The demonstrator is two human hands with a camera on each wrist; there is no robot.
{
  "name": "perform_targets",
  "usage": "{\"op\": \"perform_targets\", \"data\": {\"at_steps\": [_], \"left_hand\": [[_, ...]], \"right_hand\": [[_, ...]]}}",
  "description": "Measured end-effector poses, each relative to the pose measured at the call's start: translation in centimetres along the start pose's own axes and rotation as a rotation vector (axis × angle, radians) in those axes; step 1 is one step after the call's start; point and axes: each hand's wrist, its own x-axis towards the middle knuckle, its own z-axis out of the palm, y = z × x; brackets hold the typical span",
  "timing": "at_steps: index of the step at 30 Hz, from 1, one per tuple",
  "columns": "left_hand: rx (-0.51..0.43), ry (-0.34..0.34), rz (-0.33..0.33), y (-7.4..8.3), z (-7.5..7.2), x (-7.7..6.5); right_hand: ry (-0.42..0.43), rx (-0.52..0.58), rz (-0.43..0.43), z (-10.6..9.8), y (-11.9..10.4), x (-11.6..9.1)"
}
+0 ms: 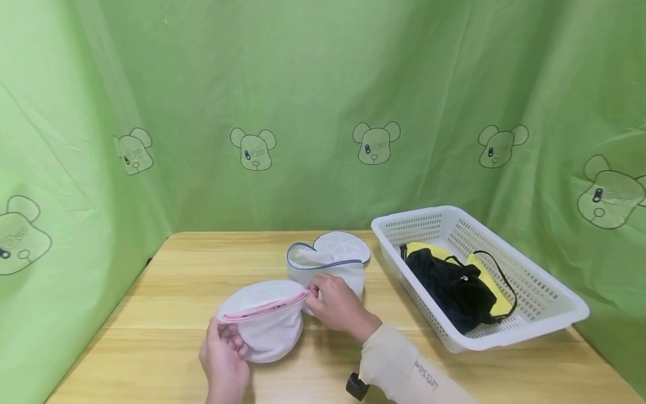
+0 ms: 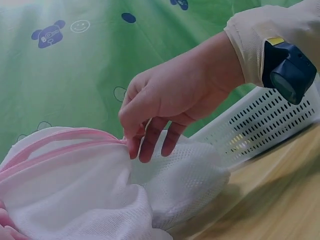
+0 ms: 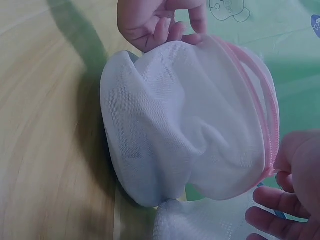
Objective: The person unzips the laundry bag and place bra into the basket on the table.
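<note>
A rounded white mesh laundry bag with a pink zipper is held tilted above the wooden table. My left hand grips its left side near the zipper's end, fingers curled against the mesh. With thumb and index finger, my right hand pinches the opposite zipper end; its other fingers hang loosely in the left wrist view. A gap shows between the pink zipper edges. Just behind stands a second white mesh laundry bag with a dark blue zipper, its round lid folded back. The right hand partly hides it.
On the right, a white perforated plastic basket holds a black cloth item with thin straps and a yellow item. Green curtains printed with bear heads enclose the table's back and sides. A dark wrist device sits on the right sleeve.
</note>
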Motion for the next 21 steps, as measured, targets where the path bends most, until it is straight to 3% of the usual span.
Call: {"op": "perform_targets", "data": {"at_steps": [6,14,21], "left_hand": [[0.05,-0.01,0.008,-0.3,0.2,-0.2],[0.058,0.007,0.035,-0.6,0.2,-0.3],[0.123,-0.009,0.101,-0.9,0.6,-0.7]], "right_hand": [[0.0,0.022,-0.01,-0.1,-0.4,-0.2],[-0.076,0.025,-0.024,-0.5,-1.4,-0.7],[-0.073,0.022,-0.076,-0.4,-2.3,-0.7]]}}
